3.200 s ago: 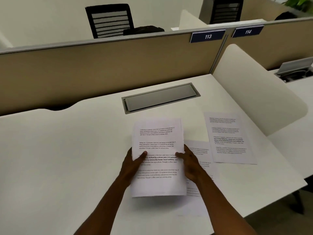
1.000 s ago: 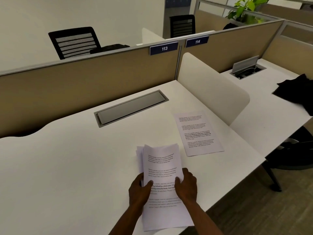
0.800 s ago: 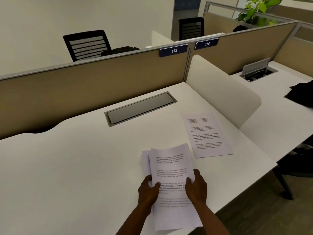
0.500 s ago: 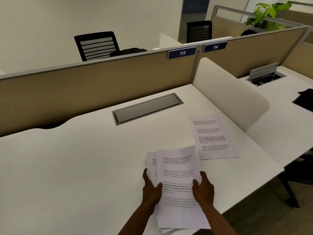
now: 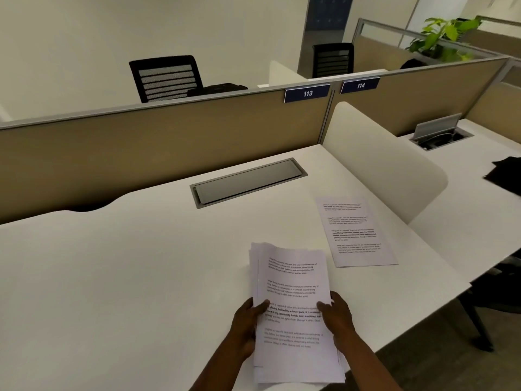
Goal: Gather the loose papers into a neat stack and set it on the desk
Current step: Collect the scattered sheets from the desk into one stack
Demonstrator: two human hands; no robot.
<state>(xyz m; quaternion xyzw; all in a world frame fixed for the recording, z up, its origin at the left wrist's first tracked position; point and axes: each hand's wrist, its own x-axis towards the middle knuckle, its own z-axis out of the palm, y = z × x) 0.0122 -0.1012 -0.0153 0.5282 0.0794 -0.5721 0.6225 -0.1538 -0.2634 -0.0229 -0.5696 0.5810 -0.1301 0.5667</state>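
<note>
A bundle of printed white papers [image 5: 293,283] is held near the front edge of the white desk [image 5: 127,263]. My left hand [image 5: 248,325] grips its left side with the thumb on top. Its right side is gripped the same way by my right hand [image 5: 337,317]. The sheets are slightly fanned, with edges showing at the left and bottom. One loose printed sheet [image 5: 355,231] lies flat on the desk to the right, apart from the bundle.
A grey cable hatch [image 5: 248,182] is set into the desk behind the papers. A tan partition [image 5: 158,142] runs along the back and a cream divider [image 5: 377,159] stands at the right. A black cloth [image 5: 507,176] lies on the neighbouring desk.
Both hands have kept hold of the bundle. A sheet that lay under it on the desk is now part of it. The view has shifted, so the bundle sits nearer the desk's front edge.
</note>
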